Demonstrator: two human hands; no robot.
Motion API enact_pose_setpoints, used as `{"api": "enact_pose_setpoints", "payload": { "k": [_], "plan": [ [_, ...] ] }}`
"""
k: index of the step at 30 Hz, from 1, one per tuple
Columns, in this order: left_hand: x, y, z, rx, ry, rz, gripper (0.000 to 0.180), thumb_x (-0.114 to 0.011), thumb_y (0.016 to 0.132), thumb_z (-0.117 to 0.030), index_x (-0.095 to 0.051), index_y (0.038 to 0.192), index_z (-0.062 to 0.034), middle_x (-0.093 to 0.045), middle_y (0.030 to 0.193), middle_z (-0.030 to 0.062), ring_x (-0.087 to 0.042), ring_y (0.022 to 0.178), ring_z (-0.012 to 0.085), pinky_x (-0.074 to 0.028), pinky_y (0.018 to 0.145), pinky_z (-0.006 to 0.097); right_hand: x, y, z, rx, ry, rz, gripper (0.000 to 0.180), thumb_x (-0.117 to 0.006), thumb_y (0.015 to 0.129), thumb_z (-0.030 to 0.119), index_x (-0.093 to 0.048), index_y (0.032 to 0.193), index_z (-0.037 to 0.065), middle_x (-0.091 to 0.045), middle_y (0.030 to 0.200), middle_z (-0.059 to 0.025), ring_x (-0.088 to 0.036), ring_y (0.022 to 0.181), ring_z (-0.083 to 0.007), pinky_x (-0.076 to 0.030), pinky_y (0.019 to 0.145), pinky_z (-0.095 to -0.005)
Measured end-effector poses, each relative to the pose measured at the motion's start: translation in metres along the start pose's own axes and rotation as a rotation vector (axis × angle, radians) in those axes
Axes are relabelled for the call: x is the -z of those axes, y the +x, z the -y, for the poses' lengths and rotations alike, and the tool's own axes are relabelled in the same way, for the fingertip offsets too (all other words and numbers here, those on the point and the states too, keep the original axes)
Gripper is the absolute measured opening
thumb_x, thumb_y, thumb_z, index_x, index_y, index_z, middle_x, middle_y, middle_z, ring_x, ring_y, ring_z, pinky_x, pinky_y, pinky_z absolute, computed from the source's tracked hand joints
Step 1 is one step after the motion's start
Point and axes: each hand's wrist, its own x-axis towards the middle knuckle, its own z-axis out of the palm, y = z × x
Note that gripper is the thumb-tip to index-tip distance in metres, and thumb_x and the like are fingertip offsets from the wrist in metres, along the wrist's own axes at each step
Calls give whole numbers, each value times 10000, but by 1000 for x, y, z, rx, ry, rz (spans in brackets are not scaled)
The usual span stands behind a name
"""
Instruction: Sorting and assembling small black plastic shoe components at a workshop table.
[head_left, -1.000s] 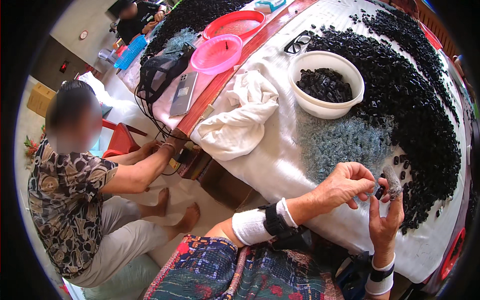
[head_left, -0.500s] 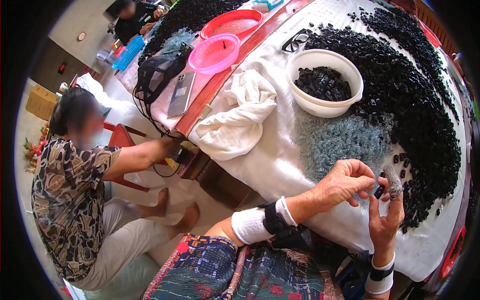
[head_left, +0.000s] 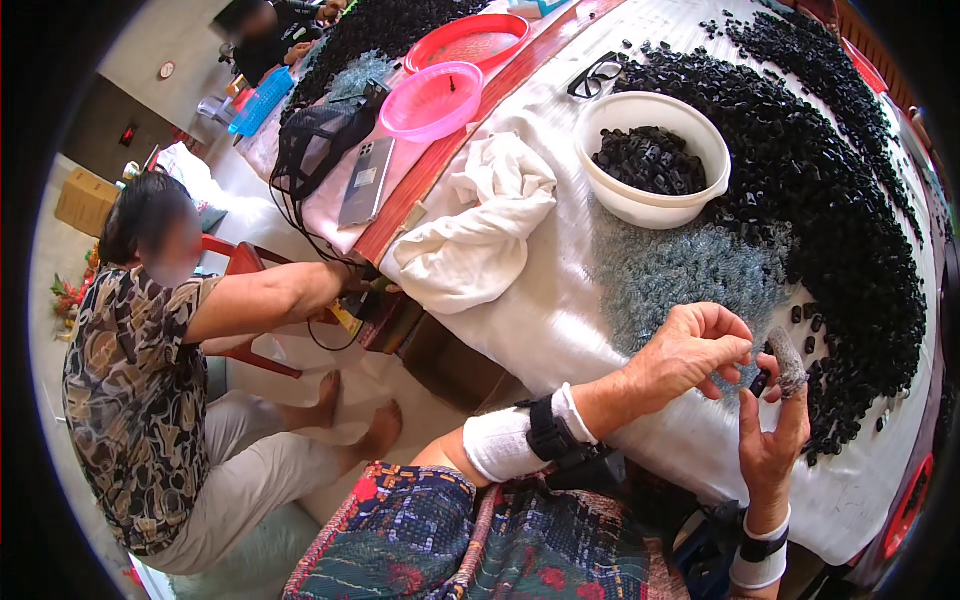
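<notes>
My left hand [head_left: 682, 362] is over the near edge of the pale blue heap of tiny springs [head_left: 690, 275]. Its thumb and forefinger are pinched; anything between them is too small to make out. Close beside it, my right hand [head_left: 772, 430] grips a small black plastic piece [head_left: 760, 382] between thumb and fingers. A grey knitted finger cover [head_left: 786, 362] wraps one raised finger of that hand. A few loose black pieces [head_left: 808, 318] lie on the white cloth beyond it. A white bowl [head_left: 650, 212] of similar pieces stands behind the springs.
A wide heap of black pieces [head_left: 860, 270] spreads across the right. Eyeglasses [head_left: 597, 78], a crumpled white cloth [head_left: 470, 255], a phone [head_left: 367, 182], a pink basin [head_left: 432, 125] and a red tray [head_left: 470, 42] lie farther left. A seated person [head_left: 150, 380] reaches under the table edge.
My hands stay almost in place, the black piece turning slightly in my right fingers. The seated person at the left has shifted an arm and leaned a little. The whole view has tilted slightly.
</notes>
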Motion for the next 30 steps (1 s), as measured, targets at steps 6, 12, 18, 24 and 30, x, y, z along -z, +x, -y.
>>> {"api": "enact_pose_setpoints", "payload": {
  "k": [6,12,18,24,30],
  "plan": [
    [4,4,5,51,-1,-34,262,-669,872,-200,-599,1040,-12,-658,926,46,-619,763,93,-532,590,229,-3,6,-1,41,64,17,430,-660,749,-67,-556,1165,-42,-628,1042,-171,-612,900,-320,-493,784,-387],
    [-4,4,-1,14,17,10,268,-663,874,-207,-595,1049,-15,-666,937,50,-621,776,97,-534,604,228,4,3,-2,35,10,-13,427,-641,765,-70,-552,1180,-26,-631,1077,-166,-614,907,-325,-492,783,-382],
    [2,6,-2,1,-3,21,273,-665,873,-207,-591,1051,-13,-669,940,54,-622,784,106,-539,614,240,2,6,0,-2,28,41,410,-642,768,-64,-555,1166,-26,-630,1087,-167,-610,925,-328,-491,778,-375],
    [-8,8,-7,38,75,-3,326,-683,867,-223,-587,1088,-5,-631,952,47,-622,801,114,-538,636,252,9,8,-3,66,-26,-66,427,-687,744,-42,-564,1153,-19,-639,1066,-160,-608,901,-323,-497,751,-376],
    [-7,-4,-9,126,112,86,288,-665,885,-240,-619,1064,-19,-642,958,29,-631,809,101,-532,652,244,0,19,-2,213,8,-104,411,-752,665,-1,-606,1048,-16,-642,889,-120,-610,825,-308,-507,713,-390]
  ]
}}
